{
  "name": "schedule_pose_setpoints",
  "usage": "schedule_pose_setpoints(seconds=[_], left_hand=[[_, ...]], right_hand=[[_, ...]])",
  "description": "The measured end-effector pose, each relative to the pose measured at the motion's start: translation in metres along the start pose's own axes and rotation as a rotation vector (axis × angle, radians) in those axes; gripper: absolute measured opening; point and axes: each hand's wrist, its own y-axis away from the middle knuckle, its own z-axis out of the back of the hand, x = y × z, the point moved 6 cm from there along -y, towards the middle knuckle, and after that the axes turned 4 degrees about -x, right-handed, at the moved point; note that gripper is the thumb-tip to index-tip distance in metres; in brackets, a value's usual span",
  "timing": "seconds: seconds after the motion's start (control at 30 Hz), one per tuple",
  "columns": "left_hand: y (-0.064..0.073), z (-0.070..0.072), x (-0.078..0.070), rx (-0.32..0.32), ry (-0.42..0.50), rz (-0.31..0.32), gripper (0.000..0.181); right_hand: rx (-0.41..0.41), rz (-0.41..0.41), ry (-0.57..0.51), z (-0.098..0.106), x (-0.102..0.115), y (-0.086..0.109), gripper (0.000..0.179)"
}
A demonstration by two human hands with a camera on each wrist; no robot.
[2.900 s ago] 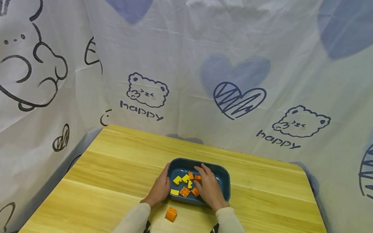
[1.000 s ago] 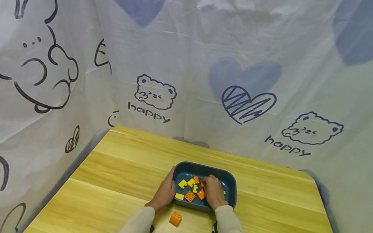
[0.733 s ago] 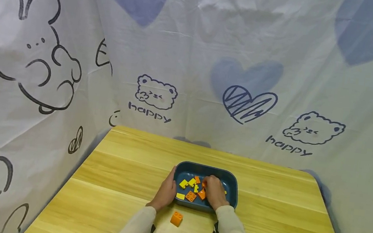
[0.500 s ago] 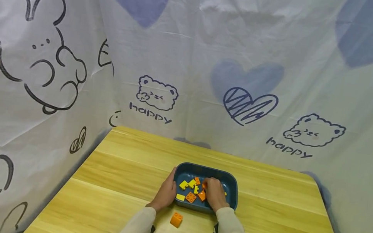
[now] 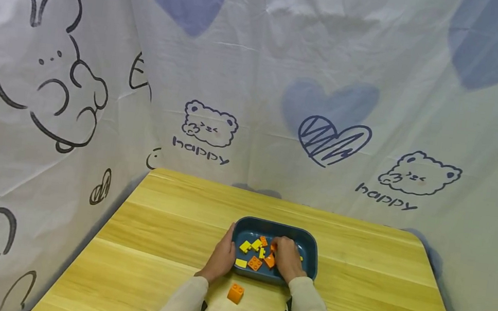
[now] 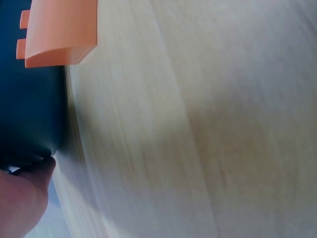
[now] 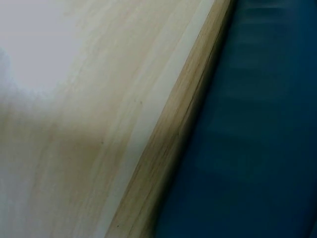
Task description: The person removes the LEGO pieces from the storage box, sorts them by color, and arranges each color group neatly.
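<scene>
A dark blue tray holding several yellow and orange toy bricks stands on the wooden table. My left hand rests along the tray's left outer wall, its fingers fairly straight; in the left wrist view the thumb touches the tray's corner. Inside the tray my right hand has its fingers curled, pinching an orange brick that the fingers partly cover. Close to its left lie an orange brick, a studded orange brick and yellow bricks. The right wrist view shows only the tray wall and table.
One orange brick with a curved side stands on the table in front of the tray, between my forearms. A small yellow piece shows just right of my right hand. Printed white cloth hangs behind and beside the table.
My right hand's fingers were spread over the bricks; they have since curled down onto an orange brick and then barely moved. My left hand keeps its place on the tray's left side.
</scene>
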Motion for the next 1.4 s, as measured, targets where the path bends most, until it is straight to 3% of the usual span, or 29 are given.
schedule_pose_setpoints(seconds=[0.3, 0.7, 1.4], left_hand=[[-0.001, -0.001, -0.003, -0.007, 0.004, -0.022, 0.057], [-0.003, 0.0, -0.002, 0.005, 0.008, -0.001, 0.057], [0.0, -0.002, 0.001, 0.01, 0.023, 0.011, 0.057]], right_hand=[[-0.014, 0.003, 0.007, 0.005, -0.001, 0.001, 0.014], [-0.072, 0.006, 0.005, 0.017, 0.006, -0.003, 0.012], [-0.18, 0.102, -0.02, 0.046, 0.025, -0.002, 0.018]])
